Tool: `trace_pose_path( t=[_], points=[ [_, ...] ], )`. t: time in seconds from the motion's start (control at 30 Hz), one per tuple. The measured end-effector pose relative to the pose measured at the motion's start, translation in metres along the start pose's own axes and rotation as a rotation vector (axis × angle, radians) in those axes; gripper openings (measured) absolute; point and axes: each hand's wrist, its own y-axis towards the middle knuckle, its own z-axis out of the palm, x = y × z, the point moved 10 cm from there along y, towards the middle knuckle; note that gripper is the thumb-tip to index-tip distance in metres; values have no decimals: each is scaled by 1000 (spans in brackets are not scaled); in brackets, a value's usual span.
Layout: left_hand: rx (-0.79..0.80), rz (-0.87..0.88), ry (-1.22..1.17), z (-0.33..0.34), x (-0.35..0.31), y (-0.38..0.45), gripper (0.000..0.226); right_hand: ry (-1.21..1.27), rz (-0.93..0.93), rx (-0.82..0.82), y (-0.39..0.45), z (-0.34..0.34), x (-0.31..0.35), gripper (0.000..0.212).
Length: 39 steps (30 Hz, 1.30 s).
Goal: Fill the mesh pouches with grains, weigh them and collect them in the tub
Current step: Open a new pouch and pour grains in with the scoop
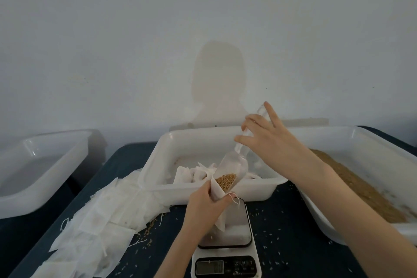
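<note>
My left hand point(204, 204) grips a white mesh pouch point(219, 189) by its open mouth, just above the scale point(228, 241). The pouch's lower end hangs onto the scale's platform. My right hand point(264, 135) holds a clear plastic scoop point(232, 168) by its handle, tilted down, its mouth at the pouch opening. Brown grains point(226, 180) lie at the scoop's lip. Behind them stands the middle white tub point(155, 165) with several pouches point(191, 174) inside.
A white tub of brown grains point(361, 189) stands at the right, and another white tub point(45, 165) at the left. Flat unfilled pouches point(99, 216) lie in a heap on the dark table point(293, 232) left of the scale. Loose grains are scattered around.
</note>
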Motion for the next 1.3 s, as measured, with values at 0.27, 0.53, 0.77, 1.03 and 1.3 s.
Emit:
trace_pose_path(
  t=[0.27,0.53,0.77,1.03,1.3],
  points=[
    [-112,11,130,-5,-1,-4,44,-194,-66,42,15,-11,15,59],
    [-138,-7,200,-1,-4,-6,47,-229,-88,107,15,-10,13,56],
    [-141,-75,215,1,-4,-8,52,-237,-116,29,20,-18,22,75],
    [-137,-103,186,0,-1,-6,71,-70,-51,-72,-3,-2,-7,51],
    [-169,5,-69,-9,-14,-5,35,276,101,290,-42,75,-42,53]
  ],
)
